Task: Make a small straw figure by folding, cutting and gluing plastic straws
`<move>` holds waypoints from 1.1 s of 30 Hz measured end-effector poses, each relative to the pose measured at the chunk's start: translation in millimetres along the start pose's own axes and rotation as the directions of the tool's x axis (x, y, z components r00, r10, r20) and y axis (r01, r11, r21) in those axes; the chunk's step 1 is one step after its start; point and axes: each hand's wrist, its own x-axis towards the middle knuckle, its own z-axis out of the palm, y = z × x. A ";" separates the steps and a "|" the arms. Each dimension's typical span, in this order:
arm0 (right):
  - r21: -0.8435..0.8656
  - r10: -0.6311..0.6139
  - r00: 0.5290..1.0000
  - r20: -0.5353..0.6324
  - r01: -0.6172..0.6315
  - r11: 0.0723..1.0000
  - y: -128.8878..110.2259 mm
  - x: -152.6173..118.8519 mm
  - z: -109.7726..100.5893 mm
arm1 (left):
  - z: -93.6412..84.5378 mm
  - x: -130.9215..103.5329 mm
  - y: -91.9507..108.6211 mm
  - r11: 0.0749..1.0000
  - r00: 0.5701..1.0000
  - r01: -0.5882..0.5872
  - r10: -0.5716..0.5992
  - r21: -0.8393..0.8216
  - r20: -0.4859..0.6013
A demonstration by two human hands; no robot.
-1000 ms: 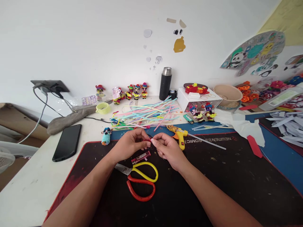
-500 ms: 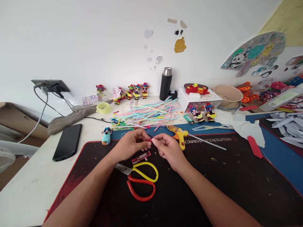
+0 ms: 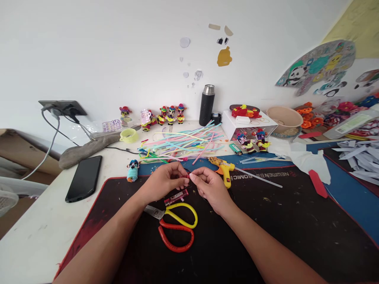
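Note:
Between the fingertips of both hands is a small red piece (image 3: 186,176), mostly hidden, whose kind I cannot make out. My left hand (image 3: 164,179) is closed in a pinch on it. From the other side my right hand (image 3: 211,186) pinches at the same piece with thumb and forefinger. Below the hands a red lighter (image 3: 176,197) lies on the black desk mat (image 3: 237,244). Scissors (image 3: 179,227) with one yellow and one red handle rest just nearer to me, their blades partly under my left wrist. A yellow glue gun (image 3: 225,171) lies right of my right hand.
Colourful pipe cleaners (image 3: 183,142) are heaped behind the hands. Small figurines (image 3: 171,114) stand by the wall near a black flask (image 3: 207,105). A phone (image 3: 84,178) and a turquoise figure (image 3: 133,171) are at left. Paper strips (image 3: 359,157) lie at far right.
Both hands stay together at the same spot, with only a slight shift of the fingertips around the red piece. Nothing else has visibly moved.

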 end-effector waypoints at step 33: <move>0.000 0.008 0.998 0.060 -0.008 1.000 2.3 -0.9 -0.1 | 1.9 0.4 0.1 1.000 0.999 -0.022 0.022 0.010 -0.045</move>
